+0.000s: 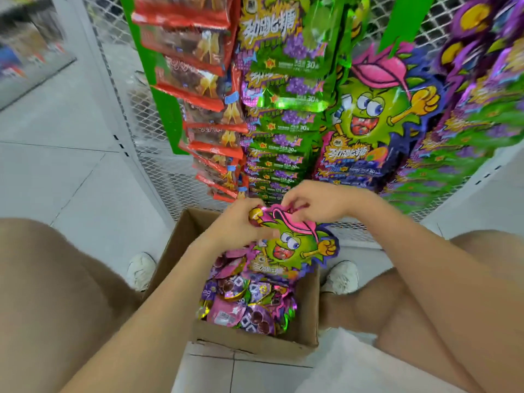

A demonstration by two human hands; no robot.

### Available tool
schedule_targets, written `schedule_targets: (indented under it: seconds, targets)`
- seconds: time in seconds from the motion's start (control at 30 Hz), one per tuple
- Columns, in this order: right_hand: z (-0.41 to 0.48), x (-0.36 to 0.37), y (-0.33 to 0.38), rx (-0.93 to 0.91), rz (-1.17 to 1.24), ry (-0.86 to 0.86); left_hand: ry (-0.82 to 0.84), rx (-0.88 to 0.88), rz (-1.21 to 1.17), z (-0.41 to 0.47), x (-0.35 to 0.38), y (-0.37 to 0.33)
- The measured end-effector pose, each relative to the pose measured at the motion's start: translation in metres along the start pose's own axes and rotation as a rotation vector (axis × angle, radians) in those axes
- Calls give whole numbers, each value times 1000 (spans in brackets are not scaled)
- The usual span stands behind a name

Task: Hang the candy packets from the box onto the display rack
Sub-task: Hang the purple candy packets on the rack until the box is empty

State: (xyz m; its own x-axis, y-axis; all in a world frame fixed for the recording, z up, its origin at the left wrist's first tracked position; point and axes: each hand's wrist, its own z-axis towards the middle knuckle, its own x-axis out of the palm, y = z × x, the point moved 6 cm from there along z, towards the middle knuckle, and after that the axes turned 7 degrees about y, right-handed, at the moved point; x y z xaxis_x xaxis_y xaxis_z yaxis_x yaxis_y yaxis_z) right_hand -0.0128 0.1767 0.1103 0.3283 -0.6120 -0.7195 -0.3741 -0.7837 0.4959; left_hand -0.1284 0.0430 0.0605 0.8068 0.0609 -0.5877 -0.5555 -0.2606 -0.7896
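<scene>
i've got both my left hand (pixel 241 219) and right hand (pixel 314 202) pinching the packet (pixel 295 245) top (rack (pixel 283 154) just beyond, above the box (pixel 255 340)).

Both hands (pixel 241 219) (pixel 314 202) grip candy pkt (pixel 295 245) over box (pixel 309 307).

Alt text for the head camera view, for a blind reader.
The left hand and right hand hold the top of a monster-shaped candy packet above an open cardboard box of more packets. Behind, a wire display rack carries columns of red, green and purple packets.
</scene>
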Motion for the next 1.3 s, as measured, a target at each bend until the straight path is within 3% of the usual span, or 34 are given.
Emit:
schedule_targets:
  seconds: [0.1, 0.17, 0.3, 0.53, 0.67, 0.8, 0.87, 0.93, 1.07, 1.3]
  targets:
    - [-34, -47, 13, -14, 165, -240, 68, -17, -290, -10, -30, -27]
    - [-51, -70, 18, 19, 191, -358, 28, -42, -388, -15, -47, -38]
    - [-71, -90, 26, 112, 220, -410, -143, -9, -549, -19, -78, -61]
    - [-98, -103, 51, 61, 517, -595, -315, 62, -572, -20, -100, -96]
    - [-132, -112, 45, 108, 422, -936, -470, 136, -230, -17, -93, -135]
    - [-180, -125, 26, 225, 108, -1284, -649, 421, 200, -19, -84, -208]
    - [-196, -135, 15, 218, 70, -1390, -705, 530, 267, -15, -86, -248]
    - [-206, -148, 8, 148, 44, -1432, -668, 584, 212, 1, -88, -279]
    - [-216, -176, 4, 81, 9, -1466, -426, 507, -30, 44, -87, -316]
    - [-203, -204, 18, -114, 95, -1442, -478, 328, -186, 72, -99, -324]
